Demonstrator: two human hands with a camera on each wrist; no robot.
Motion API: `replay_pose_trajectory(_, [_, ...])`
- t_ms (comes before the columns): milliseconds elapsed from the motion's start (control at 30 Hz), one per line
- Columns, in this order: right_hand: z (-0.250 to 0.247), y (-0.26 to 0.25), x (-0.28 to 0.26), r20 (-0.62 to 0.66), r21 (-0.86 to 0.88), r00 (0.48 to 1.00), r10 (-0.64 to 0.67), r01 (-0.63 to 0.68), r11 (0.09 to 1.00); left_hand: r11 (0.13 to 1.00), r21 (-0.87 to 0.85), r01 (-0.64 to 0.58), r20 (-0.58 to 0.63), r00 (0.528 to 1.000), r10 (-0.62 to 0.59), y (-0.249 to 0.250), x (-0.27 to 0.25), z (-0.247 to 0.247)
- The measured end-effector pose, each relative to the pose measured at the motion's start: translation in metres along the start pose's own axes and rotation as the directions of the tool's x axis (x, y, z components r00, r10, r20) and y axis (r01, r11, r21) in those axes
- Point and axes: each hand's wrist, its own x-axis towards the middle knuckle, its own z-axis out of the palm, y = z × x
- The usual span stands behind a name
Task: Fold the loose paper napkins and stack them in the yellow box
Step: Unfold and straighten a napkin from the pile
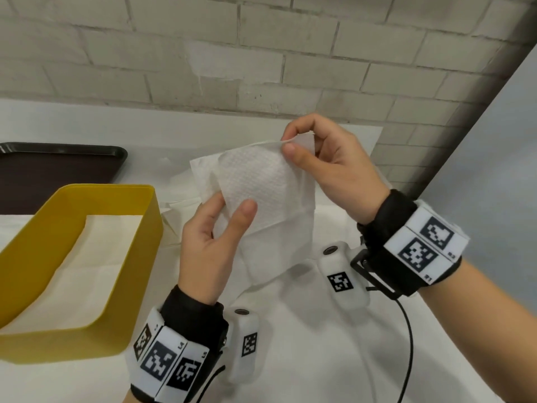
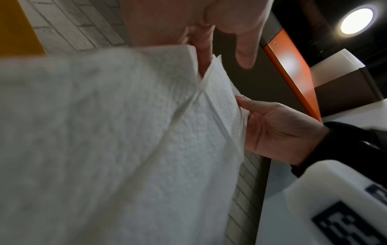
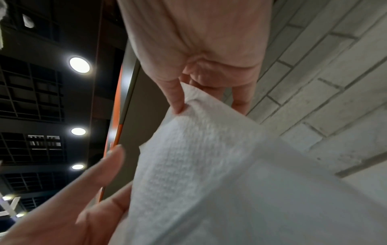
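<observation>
Here both hands hold one white paper napkin up in the air above the counter, just to the right of the yellow box. The right hand pinches the napkin's top corner between thumb and forefinger, the other fingers curled behind. The left hand grips the lower edge, thumb on the near face and fingers behind the sheet (the wrist views show the embossed paper bowed between the two grips). The box stands on the counter with pale folded paper lying flat inside. More white napkins lie behind the box, and a dark tray sits at far left.
</observation>
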Motion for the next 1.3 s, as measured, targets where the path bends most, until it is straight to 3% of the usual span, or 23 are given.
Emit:
replay_pose_trajectory(233, [0.028, 0.012, -0.005, -0.097, 0.059, 0.992, 0.082, -0.077, 0.995, 0.997, -0.074, 0.034, -0.116, 0.992, -0.043, 0.001, -0.005, 0.002])
replay_pose_trajectory(367, [0.035, 0.017, -0.010, -0.087, 0.104, 0.986, 0.144, -0.134, 0.985, 0.997, -0.063, 0.034, -0.145, 0.989, -0.043, 0.003, -0.009, 0.002])
replay_pose_trajectory(633, [0.041, 0.022, -0.036, 0.181, 0.178, 0.955, 0.234, -0.266, 0.947, 0.996, -0.086, -0.001, -0.272, 0.962, -0.023, 0.008, -0.014, -0.011])
replay_pose_trajectory(833, [0.056, 0.020, -0.039, 0.190, 0.173, 0.949, 0.253, -0.286, 0.942, 1.000, 0.020, -0.005, -0.262, 0.965, 0.010, 0.008, -0.021, -0.017])
replay_pose_trajectory(1000, [0.065, 0.018, -0.041, 0.227, 0.218, 0.926, 0.302, -0.351, 0.911, 1.000, 0.021, -0.021, -0.326, 0.945, 0.027, 0.006, -0.025, -0.024])
replay_pose_trajectory(1133, [0.062, 0.019, -0.042, 0.273, 0.090, 0.884, 0.379, -0.415, 0.905, 0.996, -0.016, -0.091, -0.289, 0.954, 0.082, 0.009, -0.029, -0.034])
replay_pose_trajectory(1233, [0.053, 0.012, -0.037, 0.327, -0.211, 0.889, 0.319, -0.261, 0.942, 0.997, 0.036, -0.071, -0.227, 0.971, 0.077, 0.012, -0.032, -0.049])
replay_pose_trajectory(1300, [0.045, 0.006, -0.030, 0.372, -0.429, 0.885, 0.281, -0.105, 0.897, 0.991, 0.131, 0.001, -0.202, 0.979, 0.025, 0.012, -0.035, -0.061])
